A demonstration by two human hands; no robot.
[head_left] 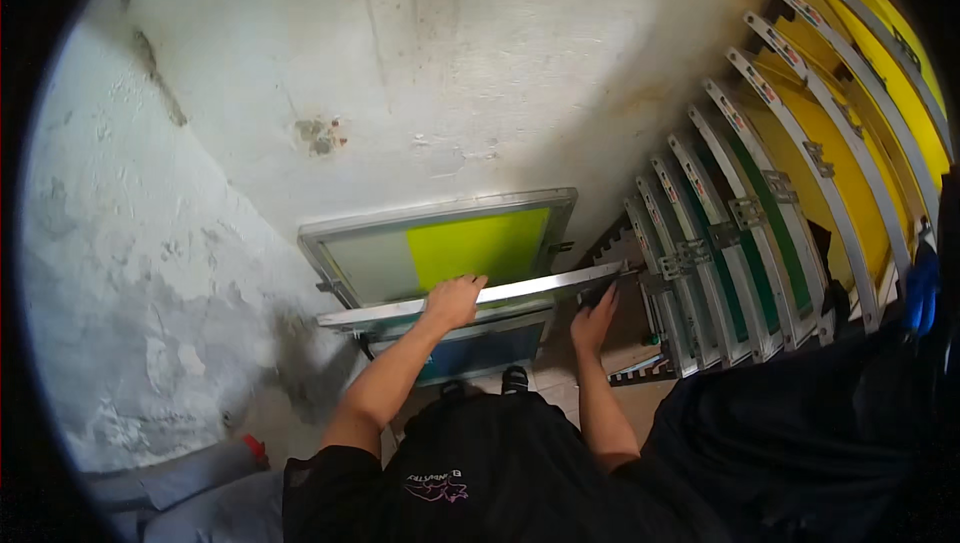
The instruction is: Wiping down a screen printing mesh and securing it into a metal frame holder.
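You are holding a screen frame (470, 303) at mid-frame, leaning toward the wall (450, 53). Your left hand (453, 301) is closing over its top rail; your right hand (594, 321) is gripping the right corner. It is likely stiff and light, with fragile mesh, so keep hold of the rails. More frames (760, 213) are standing racked at right.

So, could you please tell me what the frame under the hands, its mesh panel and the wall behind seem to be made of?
The frame under the left hand and right hand looks like bare aluminium: pale grey with a dull sheen along its bar. The mesh panel seems a taut fabric, matte yellow-green, part greyish. The wall looks like whitewashed plaster, rough, stained and flaking.
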